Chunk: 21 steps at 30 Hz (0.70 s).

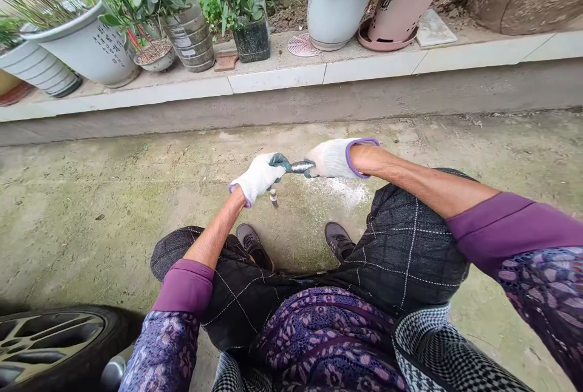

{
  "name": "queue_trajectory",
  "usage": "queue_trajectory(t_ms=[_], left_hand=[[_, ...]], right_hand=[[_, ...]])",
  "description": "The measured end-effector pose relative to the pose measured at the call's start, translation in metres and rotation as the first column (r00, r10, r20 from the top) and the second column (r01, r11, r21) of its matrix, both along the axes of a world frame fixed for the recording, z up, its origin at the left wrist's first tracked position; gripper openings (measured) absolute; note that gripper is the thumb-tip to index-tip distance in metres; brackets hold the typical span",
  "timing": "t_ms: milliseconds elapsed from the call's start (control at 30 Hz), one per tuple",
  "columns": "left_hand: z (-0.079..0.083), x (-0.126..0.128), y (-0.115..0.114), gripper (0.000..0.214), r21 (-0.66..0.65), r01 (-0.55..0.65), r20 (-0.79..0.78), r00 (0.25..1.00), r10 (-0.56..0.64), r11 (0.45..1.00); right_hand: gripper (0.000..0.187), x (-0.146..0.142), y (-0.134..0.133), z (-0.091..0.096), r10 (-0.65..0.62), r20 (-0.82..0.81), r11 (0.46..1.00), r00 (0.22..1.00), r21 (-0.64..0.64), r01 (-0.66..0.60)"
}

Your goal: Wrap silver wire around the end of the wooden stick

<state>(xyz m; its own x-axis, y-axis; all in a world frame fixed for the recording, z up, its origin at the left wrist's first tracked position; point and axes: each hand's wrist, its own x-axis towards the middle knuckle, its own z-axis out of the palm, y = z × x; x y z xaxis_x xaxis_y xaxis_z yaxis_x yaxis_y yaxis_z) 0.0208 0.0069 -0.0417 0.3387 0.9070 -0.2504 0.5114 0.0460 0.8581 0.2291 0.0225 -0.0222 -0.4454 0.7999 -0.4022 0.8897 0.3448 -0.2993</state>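
Both my hands wear white knit gloves with dark green coated fingers and purple cuffs. Between them is a short silvery ridged rod (301,167), held level above the ground. I cannot tell whether its ridges are thread or wound wire. My left hand (266,175) is closed round its left end, and my right hand (328,159) grips the right end. The fingers cover both ends. Just below my left hand shows a small brush-like piece (274,198), pale above with a dark tip. Whether it hangs from that hand or rests on the ground is unclear.
White powder (348,192) is scattered on the mossy concrete ground (113,198) by my right shoe (339,240). Ahead runs a low tiled ledge (277,79) bearing several potted plants, including a white pot (339,13). A car wheel (54,349) stands at lower left.
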Motion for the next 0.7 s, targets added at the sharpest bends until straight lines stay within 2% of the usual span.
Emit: queue_trajectory(t_ms=[133,267,400,467,600,700], left_hand=[[0.007,0.004,-0.001,0.011,-0.093,-0.126,0.144,0.98,0.139,0.988],[0.01,0.007,-0.003,0.014,-0.109,-0.189,0.335,0.917,0.215,0.976],[0.014,0.004,-0.005,0.014,-0.066,-0.238,0.447,0.861,0.242,0.969],[0.017,-0.002,-0.005,0.015,-0.086,-0.256,0.496,0.827,0.265,0.963],[0.021,-0.018,-0.004,0.023,-0.185,-0.261,0.594,0.738,0.32,0.947],[0.021,-0.025,-0.004,0.025,-0.224,-0.217,0.605,0.733,0.311,0.95]], right_hand=[[0.034,-0.007,0.0,0.015,0.032,0.154,0.985,0.988,0.16,-0.057],[0.039,-0.014,0.003,0.022,0.013,0.142,0.966,0.99,0.253,-0.049],[0.04,-0.029,0.006,0.023,-0.007,0.122,0.939,0.992,0.341,-0.035],[0.039,-0.037,0.005,0.021,0.011,0.119,0.922,0.993,0.383,-0.056],[0.037,-0.05,0.006,0.019,0.074,0.115,0.907,0.991,0.405,-0.115],[0.037,-0.052,0.011,0.021,0.059,0.048,0.927,0.997,0.369,-0.073]])
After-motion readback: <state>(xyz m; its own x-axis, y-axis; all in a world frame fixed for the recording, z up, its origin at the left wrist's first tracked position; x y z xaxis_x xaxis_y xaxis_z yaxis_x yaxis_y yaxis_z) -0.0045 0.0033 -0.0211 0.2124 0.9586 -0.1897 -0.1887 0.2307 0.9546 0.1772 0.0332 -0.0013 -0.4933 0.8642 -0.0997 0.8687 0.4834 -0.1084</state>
